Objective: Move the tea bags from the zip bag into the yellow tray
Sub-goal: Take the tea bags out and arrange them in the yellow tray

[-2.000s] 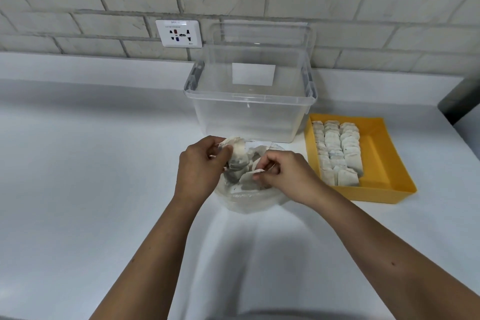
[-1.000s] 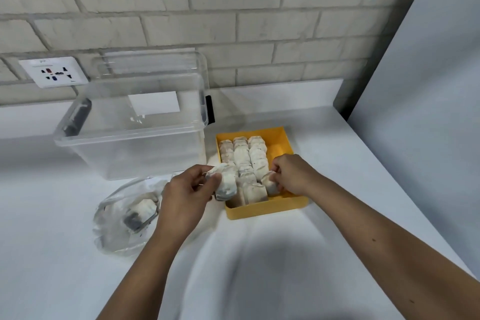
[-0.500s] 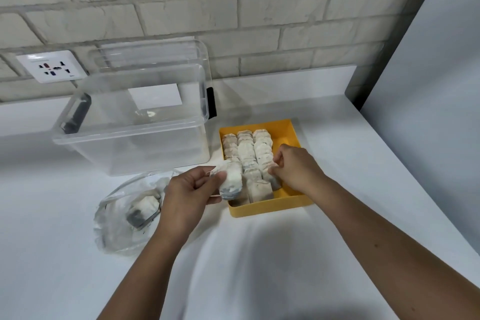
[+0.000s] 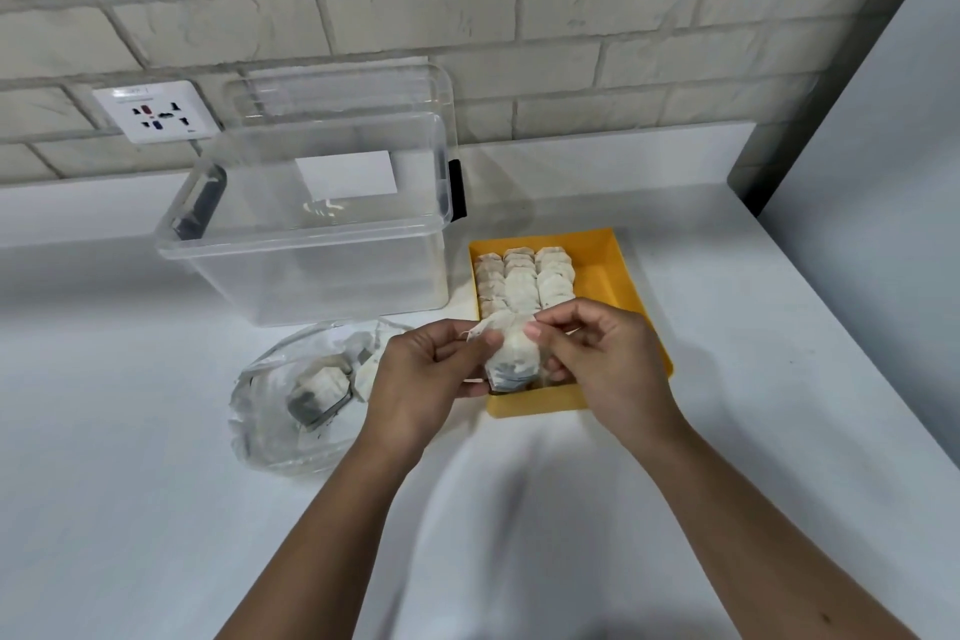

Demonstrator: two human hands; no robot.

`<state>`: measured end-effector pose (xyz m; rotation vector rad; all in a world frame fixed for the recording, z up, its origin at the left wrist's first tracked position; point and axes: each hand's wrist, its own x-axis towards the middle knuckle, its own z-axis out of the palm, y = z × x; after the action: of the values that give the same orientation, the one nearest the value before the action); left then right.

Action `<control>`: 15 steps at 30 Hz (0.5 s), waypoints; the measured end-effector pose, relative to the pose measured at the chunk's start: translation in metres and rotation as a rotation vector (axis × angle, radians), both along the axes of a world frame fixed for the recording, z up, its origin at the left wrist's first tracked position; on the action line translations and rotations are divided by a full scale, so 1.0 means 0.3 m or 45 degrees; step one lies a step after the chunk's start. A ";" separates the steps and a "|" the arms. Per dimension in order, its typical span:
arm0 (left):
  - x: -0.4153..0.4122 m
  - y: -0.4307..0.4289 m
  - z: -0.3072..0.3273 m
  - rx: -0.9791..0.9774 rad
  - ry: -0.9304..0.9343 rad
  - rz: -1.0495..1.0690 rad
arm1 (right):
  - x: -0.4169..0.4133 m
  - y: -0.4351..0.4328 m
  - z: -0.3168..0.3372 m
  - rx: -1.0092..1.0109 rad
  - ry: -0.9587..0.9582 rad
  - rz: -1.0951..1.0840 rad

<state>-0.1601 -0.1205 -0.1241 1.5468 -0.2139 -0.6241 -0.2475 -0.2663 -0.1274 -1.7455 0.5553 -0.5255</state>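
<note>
Both hands hold one tea bag (image 4: 514,353) above the near left corner of the yellow tray (image 4: 608,270). My left hand (image 4: 421,374) pinches its top left edge. My right hand (image 4: 602,359) pinches its top right edge. Several tea bags (image 4: 524,281) lie in three rows in the tray's left half. The clear zip bag (image 4: 301,395) lies on the counter left of my hands, with a few tea bags inside.
A clear plastic storage box (image 4: 317,224) stands behind the zip bag, left of the tray. A wall socket (image 4: 156,112) sits on the brick wall. A grey panel (image 4: 883,172) rises at the counter's right edge.
The right hand let go of a tea bag in the tray and came left to the bag held by the left hand. Both now pinch that bag over the tray's near corner.
</note>
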 end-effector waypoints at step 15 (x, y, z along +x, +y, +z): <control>0.031 0.028 -0.026 0.046 -0.061 0.078 | 0.021 -0.247 0.026 -0.705 0.499 0.095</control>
<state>-0.1507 -0.1121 -0.1319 1.5985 -0.1913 -0.5456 -0.2412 -0.3403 -0.1195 -2.4160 0.6535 -0.2953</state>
